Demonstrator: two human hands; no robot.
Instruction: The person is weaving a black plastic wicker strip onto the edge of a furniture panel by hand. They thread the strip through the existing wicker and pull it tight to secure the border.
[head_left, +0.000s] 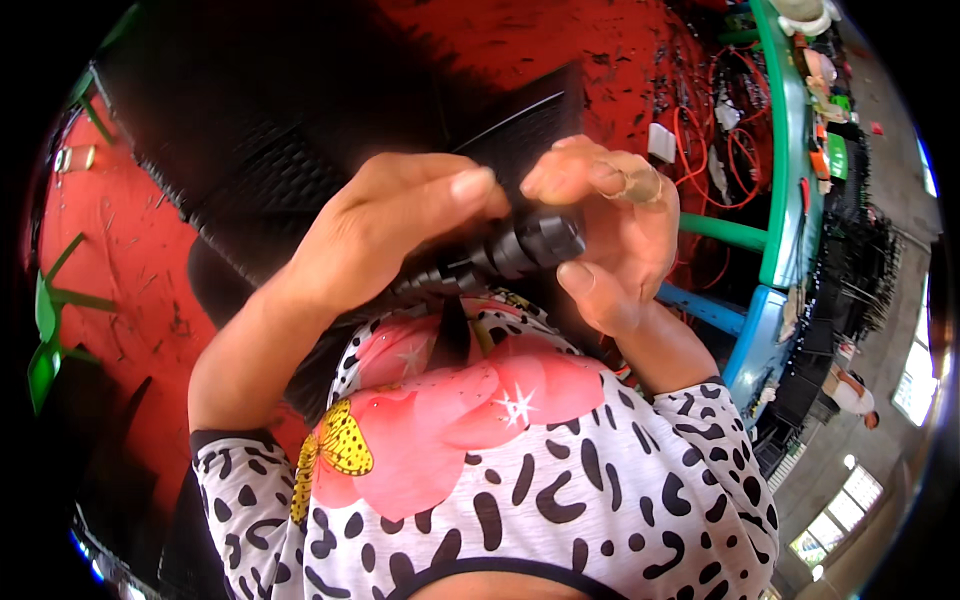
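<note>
Head view: 2 hands [385,225] [640,235] flank black cylindrical piece [540,243].

The red floor [155,265] is littered with small dark scraps [178,325]. On its right side, red cords [681,140] lie in a loose tangle, with a white block [661,143] near them.

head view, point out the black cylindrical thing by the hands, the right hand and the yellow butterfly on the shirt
Black cylindrical thing [516,252]: head view, on its dark side.
Right hand [640,235]: head view, on its middle.
Yellow butterfly [346,443]: head view, on its spotted wing.
</note>
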